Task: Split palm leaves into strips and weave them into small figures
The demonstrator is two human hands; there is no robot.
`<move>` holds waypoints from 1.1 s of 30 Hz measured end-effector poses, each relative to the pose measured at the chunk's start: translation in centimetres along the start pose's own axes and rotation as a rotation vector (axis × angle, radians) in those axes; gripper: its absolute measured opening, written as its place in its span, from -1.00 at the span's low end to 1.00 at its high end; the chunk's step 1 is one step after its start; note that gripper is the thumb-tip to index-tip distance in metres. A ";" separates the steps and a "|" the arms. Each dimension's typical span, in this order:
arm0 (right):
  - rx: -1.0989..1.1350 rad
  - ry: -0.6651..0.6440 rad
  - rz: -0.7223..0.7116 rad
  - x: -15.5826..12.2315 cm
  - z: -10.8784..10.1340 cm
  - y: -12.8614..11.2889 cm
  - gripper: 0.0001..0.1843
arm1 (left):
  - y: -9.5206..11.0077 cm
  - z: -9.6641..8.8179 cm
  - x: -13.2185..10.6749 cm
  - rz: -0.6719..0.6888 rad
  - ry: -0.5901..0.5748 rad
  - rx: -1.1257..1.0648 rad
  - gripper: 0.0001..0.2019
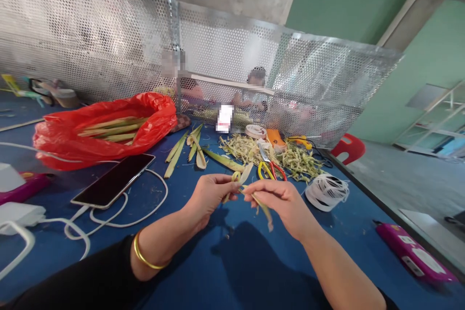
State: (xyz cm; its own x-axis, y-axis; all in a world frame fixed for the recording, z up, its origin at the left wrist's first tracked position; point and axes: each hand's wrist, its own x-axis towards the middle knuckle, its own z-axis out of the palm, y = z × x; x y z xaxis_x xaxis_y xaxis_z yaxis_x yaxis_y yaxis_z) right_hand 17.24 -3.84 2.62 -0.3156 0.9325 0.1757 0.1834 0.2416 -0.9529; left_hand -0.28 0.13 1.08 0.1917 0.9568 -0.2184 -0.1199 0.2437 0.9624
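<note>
Both hands meet just on the near side of the scissors (269, 168), raised a little above the blue table (232, 271). The left hand (209, 197) has its fingers curled in and its thumb and fingertips pinched on a pale green leaf strip (242, 179). The right hand (284, 206) grips the same strip from the other side between thumb and forefinger, its other fingers loosely bent. The strip loops between the two hands, and one end hangs below the right hand toward the table. A gold bangle (145, 257) sits on the left wrist.

Beyond and to the right of the scissors lies a heap of leaf trimmings (300, 162). To their right and slightly nearer is a coil of white cord (327, 190). Left of the scissors lie several loose leaf blades (196, 151). Farther left, a smartphone (113, 180) rests on its white cable (145, 209), with a red plastic bag (109, 147) of green stalks (112, 130) behind it. Far to the right and nearer than the scissors lies a pink case (414, 253). Behind everything stands a perforated metal screen (109, 38). Nothing lies between the hands and the strip.
</note>
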 end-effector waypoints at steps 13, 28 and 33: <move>-0.244 0.328 -0.176 0.3 0.5 0.2 -0.68 | -0.2 0.5 -0.4 0.058 0.020 0.088 -0.85; -0.312 0.127 0.136 0.7 1.1 1.0 -0.64 | -0.9 0.6 -0.3 0.198 0.044 0.244 -0.84; -0.354 0.153 0.113 0.9 1.1 1.6 -0.58 | -1.6 0.4 -0.5 0.318 0.025 0.453 -0.81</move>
State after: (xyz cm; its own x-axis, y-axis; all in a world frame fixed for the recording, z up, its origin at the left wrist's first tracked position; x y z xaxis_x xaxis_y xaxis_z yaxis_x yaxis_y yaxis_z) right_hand 16.22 -2.95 0.97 -0.1378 0.9812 0.1352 0.5266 0.1881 -0.8290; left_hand 0.24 -0.77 -0.25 0.1910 0.9769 0.0960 0.2643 -0.1453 0.9534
